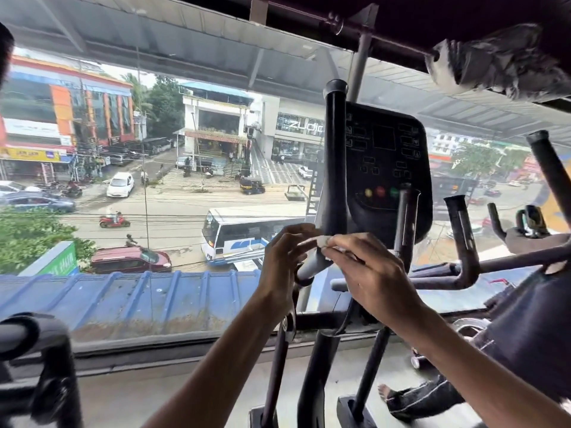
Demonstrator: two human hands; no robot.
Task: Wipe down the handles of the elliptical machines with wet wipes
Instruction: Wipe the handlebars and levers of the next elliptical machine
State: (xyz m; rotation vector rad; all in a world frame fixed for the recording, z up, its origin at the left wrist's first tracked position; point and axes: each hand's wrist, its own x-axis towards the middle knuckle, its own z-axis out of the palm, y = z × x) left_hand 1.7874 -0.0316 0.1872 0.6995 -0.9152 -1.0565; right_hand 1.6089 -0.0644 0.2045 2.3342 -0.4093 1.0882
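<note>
A black elliptical handle (335, 156) rises upright in the middle of the head view, bending into a grey lower section (312, 267). My left hand (282, 261) and my right hand (367, 273) meet just in front of that bend. Between their fingertips they pinch a small white wet wipe (323, 241), mostly hidden by the fingers. The wipe sits close to the handle; contact cannot be told. A second black handle (407, 223) stands right of the dark console (386, 168).
A large window (154, 180) faces a street directly ahead. More worn black handlebars (463, 239) of a neighbouring machine lie at the right. Another machine's black frame (46, 359) is at the lower left. A person's bare foot (386, 392) rests on the floor at the lower right.
</note>
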